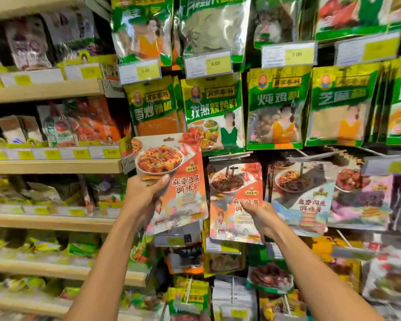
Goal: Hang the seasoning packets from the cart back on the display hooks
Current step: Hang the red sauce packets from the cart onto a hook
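My left hand (144,193) grips an orange-and-white mapo tofu seasoning packet (171,179) by its left edge, thumb on the front, and holds it tilted in front of the display. My right hand (257,216) pinches the middle of a matching packet (235,200) that hangs on a metal display hook (232,169). The held packet sits just left of the hanging one. The cart is out of view.
Green seasoning packets (276,107) hang in rows above, with price tags (208,63) in front of them. More orange and purple packets (306,193) hang to the right. Wooden shelves (53,165) full of goods stand on the left.
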Tool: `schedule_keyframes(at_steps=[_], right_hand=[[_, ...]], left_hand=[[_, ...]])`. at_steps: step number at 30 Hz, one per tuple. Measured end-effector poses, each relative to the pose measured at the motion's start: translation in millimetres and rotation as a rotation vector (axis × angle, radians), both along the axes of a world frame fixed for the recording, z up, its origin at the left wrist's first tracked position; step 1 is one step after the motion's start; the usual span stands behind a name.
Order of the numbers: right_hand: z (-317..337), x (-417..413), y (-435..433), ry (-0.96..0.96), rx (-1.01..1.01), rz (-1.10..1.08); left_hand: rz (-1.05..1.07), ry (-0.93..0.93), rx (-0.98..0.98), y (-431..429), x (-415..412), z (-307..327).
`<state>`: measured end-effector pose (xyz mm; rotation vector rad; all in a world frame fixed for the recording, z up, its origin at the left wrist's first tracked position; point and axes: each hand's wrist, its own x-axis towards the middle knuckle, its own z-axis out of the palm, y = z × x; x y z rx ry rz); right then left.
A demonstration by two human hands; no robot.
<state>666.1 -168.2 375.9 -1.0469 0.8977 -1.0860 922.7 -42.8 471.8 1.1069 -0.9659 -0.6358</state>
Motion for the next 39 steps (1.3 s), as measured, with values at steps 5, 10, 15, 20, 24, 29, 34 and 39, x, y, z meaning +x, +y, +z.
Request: schedule_keyframes(at_steps=[5, 10, 15, 20, 24, 29, 34, 39], right_hand=[[1.1, -1.3, 16.4, 0.234, -0.093, -0.142], [10.5, 8.2, 70.4, 0.427, -0.621, -0.582], [70.5, 33.4, 89.6, 0.098, -0.561, -0.101], [65.8, 30.7, 82.6, 0.011, -0.451, -0.087], [44.6, 18.7, 72.3, 0.023, -0.379, -0.152], [15.1, -0.2, 57.4, 0.094, -0.265, -0.194], [-0.8, -7.5, 42.0, 0.131, -0.245, -0.250], [10.3, -7.4, 26.1, 0.137, -0.235, -0.288]], left_hand=[[-0.061, 0.038, -0.035, 2.0, -3.1, 1.4], [-0.127, -0.002, -0.076, 2.5, -9.9, 3.0], [-0.213, -0.033, -0.041, -3.7, -41.5, -3.9], [-0.201, -0.199, -0.028, -5.7, -65.4, -10.6], [-0.062, -0.523, -0.035, -4.9, -59.9, -1.1], [0.204, -0.642, -0.095, -0.9, -41.0, 41.5], [0.582, -0.854, -0.386, -19.4, -43.9, 115.9], [0.738, -1.183, -0.500, -60.0, -60.5, 168.6]])
